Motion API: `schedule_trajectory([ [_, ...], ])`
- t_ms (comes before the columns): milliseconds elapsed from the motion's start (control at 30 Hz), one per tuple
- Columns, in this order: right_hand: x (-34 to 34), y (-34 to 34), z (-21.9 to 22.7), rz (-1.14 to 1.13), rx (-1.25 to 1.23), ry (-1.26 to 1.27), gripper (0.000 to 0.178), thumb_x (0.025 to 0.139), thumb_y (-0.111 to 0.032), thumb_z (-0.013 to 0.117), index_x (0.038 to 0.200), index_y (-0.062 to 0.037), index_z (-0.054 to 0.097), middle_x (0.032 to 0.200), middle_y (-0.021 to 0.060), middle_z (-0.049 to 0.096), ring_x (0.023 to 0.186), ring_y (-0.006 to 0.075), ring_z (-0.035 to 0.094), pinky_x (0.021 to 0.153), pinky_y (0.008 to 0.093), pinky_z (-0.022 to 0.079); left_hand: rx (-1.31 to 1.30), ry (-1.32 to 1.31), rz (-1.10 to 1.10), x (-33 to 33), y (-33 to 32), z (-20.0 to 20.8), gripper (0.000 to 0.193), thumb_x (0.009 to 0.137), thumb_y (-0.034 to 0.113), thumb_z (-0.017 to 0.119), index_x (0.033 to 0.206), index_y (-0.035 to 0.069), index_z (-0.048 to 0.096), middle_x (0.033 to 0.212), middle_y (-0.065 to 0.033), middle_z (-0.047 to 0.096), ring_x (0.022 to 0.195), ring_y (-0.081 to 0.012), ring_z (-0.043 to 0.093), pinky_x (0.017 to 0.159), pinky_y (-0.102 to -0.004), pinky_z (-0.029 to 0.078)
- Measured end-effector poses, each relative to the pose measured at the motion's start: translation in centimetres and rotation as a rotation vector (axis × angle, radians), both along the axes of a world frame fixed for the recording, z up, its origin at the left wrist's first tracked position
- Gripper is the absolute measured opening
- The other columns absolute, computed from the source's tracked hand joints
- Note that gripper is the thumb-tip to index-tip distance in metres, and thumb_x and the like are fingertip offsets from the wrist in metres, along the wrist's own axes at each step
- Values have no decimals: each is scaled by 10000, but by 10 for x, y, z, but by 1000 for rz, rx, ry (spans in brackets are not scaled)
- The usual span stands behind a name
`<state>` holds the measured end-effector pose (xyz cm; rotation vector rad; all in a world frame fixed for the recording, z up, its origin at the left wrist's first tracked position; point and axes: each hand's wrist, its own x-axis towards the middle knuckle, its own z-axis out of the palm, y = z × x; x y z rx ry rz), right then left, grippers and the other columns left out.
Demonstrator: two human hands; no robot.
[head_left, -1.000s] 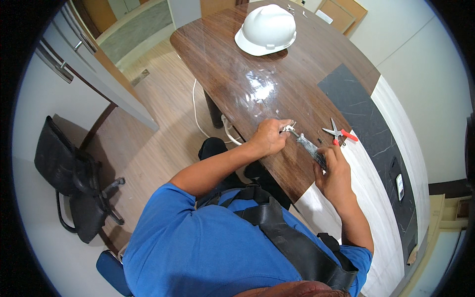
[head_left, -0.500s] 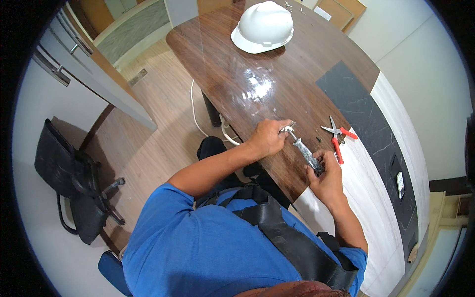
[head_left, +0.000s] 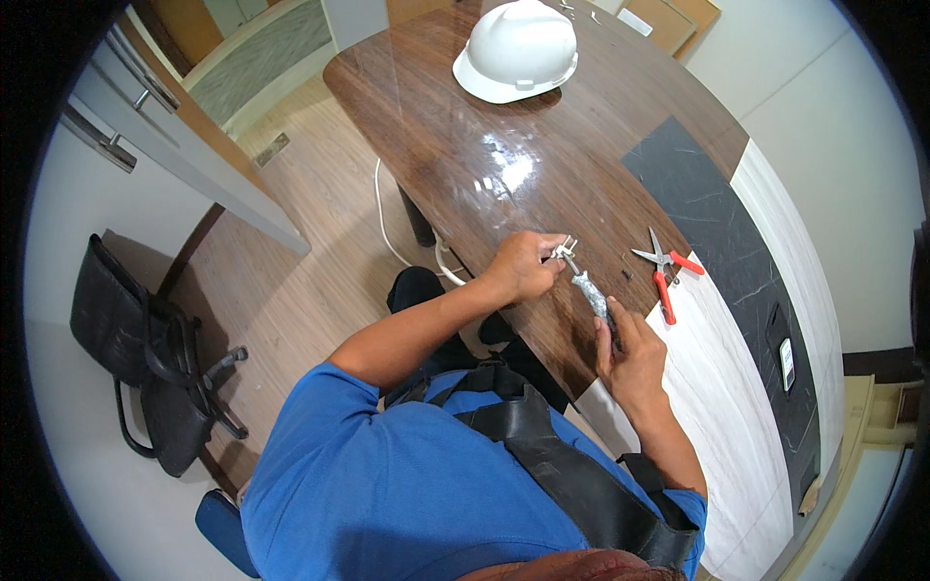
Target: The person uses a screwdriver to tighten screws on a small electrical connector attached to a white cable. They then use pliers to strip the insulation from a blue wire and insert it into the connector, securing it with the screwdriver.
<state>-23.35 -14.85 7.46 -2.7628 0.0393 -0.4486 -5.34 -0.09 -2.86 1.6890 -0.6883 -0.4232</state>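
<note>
My left hand (head_left: pixel 528 266) pinches a small white plug (head_left: pixel 562 252) with metal pins above the brown tabletop. In my right hand (head_left: pixel 632 356) is a screwdriver (head_left: pixel 592 290) with a mottled grey handle. Its shaft points up and left, and the tip meets the plug; whether it sits in a screw is too small to tell. My right fingers are closed around the rear of the handle, hiding its end. Beside the screwdriver, a small dark piece (head_left: pixel 626 275) lies on the table. To the right lie red-handled snips (head_left: pixel 664 259) with their blades spread.
A white hard hat (head_left: pixel 518 53) rests on the far part of the table (head_left: pixel 426 107). A phone-like device (head_left: pixel 786 364) lies on the dark strip at right. White cable (head_left: pixel 380 218) hangs by the table's left edge. A black chair (head_left: pixel 145 349) stands at left.
My right hand has shifted slightly up and left, with its fingers regripped further along the screwdriver handle. The left hand still holds the plug, its pins now showing more plainly.
</note>
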Motion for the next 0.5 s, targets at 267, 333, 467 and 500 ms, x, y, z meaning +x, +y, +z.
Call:
schedule_trajectory([
  [267,-2,6,0,-65,170,31,276,944,-93,701,1182,46,695,838,231,696,675,353,703,603,417,549,-21,-62,72,-6,3,12,381,860,84,681,1225,-22,707,1117,-278,711,1031,-417,712,908,-421,554],
  [333,-1,7,-1,-87,210,51,272,958,-104,681,1178,55,689,857,248,702,706,387,716,619,443,558,-16,-112,84,-7,4,13,375,876,63,671,1239,-24,697,1091,-267,724,979,-366,728,870,-403,560],
  [467,0,9,5,-99,154,91,269,990,-129,644,1183,53,689,872,266,709,712,407,715,643,449,562,-1,-219,100,-9,5,16,366,896,33,669,1256,-29,682,1069,-261,733,912,-317,761,802,-374,570],
  [500,0,10,7,-114,159,121,268,998,-136,634,1186,48,690,869,267,708,708,411,711,652,451,562,5,-221,102,-9,6,18,365,891,37,674,1251,-27,684,1079,-271,723,928,-344,762,806,-380,571],
])
